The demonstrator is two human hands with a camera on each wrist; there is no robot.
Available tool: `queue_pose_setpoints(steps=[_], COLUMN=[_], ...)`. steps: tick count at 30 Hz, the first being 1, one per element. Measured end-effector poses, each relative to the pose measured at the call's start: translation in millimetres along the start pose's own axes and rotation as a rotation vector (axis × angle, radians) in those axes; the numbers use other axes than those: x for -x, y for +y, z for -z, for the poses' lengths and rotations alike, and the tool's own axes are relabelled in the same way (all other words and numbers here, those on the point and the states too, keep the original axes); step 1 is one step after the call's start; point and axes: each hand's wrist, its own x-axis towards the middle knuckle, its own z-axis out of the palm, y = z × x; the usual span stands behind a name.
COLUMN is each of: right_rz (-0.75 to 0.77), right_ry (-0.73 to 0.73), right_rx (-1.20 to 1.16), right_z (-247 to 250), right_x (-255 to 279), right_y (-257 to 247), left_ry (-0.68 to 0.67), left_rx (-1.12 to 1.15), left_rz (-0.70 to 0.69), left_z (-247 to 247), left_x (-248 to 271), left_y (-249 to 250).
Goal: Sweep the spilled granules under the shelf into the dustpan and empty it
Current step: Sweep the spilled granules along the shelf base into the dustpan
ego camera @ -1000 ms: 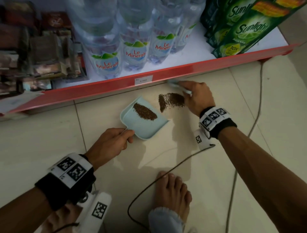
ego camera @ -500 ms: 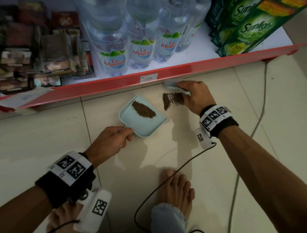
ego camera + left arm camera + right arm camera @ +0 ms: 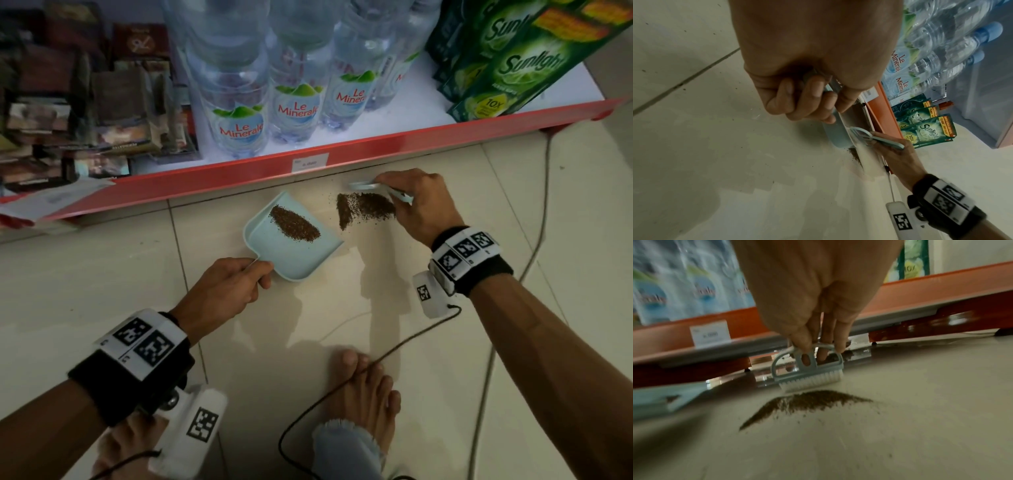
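A pale blue dustpan lies on the tiled floor before the red shelf edge, with a streak of brown granules in it. My left hand grips its handle. To its right a pile of brown granules lies on the floor. My right hand pinches a small blue brush with white bristles, set down on the floor just behind that pile, near the gap under the shelf.
Water bottles and green Sunlight packs stand on the shelf, dark packets at left. A price tag is on the shelf edge. Cables trail over the floor by my bare foot.
The right hand with the brush has shifted slightly back towards the shelf, and the floor pile has been drawn out a little. The dustpan and left hand stay put.
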Motion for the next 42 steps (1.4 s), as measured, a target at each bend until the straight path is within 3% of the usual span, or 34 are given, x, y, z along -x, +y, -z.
queue_pose_setpoints(steps=[2,5,8,10,12,13,16,18,21,24,28,30,34,37,39,42], right_rz=[0.015,-0.12,-0.188,-0.032,0.107,0.104,-0.094,-0.16,-0.024,0.067,-0.066,-0.083,0.035,0.016,-0.1,-0.179], right_ry=[0.108,0.276,0.162,0.051,0.054,0.104,0.252,0.205,0.028,0.059,0.23,0.184,-0.017,0.126,0.234,0.185], right_rx=[-0.043,0.0,-0.004,-0.07,-0.124,-0.131,-0.028,0.019,-0.088,-0.126,-0.05,-0.053,-0.082,-0.069,-0.026,-0.002], right_z=[6.4,9.4,-1.0,-6.9,-5.9,-4.6,-4.3,-8.3,-14.4,-10.9,-6.6,-10.2,-19.4,-12.5,-8.6,-12.7], right_x=[1.3,-1.1,-3.6,0.7,6.0,5.8,-2.1,-7.9,-6.2,1.1,-2.6,-4.3,4.9,7.6,3.6,-1.9], right_y=[1.4,10.4,3.1,-9.7,-16.8,-16.0,-4.6,-7.6,-25.1,-32.5,-17.9,-22.3,-38.8,-32.0,-18.9,-17.0], left_ry=[0.005,0.012,0.006,0.001,0.004,0.008,0.014,0.007,0.004,0.009,0.018,0.017,0.012,0.021,0.03,0.029], left_rx=[0.004,0.003,-0.001,-0.003,-0.001,0.003,0.013,0.005,-0.004,0.009,0.024,0.012,0.017,0.03,0.031,0.015], left_rz=[0.002,-0.001,-0.009,-0.016,-0.019,-0.019,-0.021,-0.027,-0.033,-0.036,-0.026,-0.022,-0.02,-0.022,-0.024,-0.022], left_z=[0.7,0.4,-0.7,-0.4,0.6,1.1,1.4,0.4,-0.7,1.7,3.8,2.6,1.9,4.3,5.3,4.5], left_x=[0.0,-0.2,-0.3,-0.6,-0.4,-0.1,2.1,3.2,4.3,5.5,6.0,6.1,7.1,8.9,9.8,9.9], left_y=[-1.0,-3.2,-3.2,-1.6,-0.8,-0.9,-3.0,-3.5,-1.6,-1.1,-3.1,-3.3,-1.4,-1.6,-2.8,-3.2])
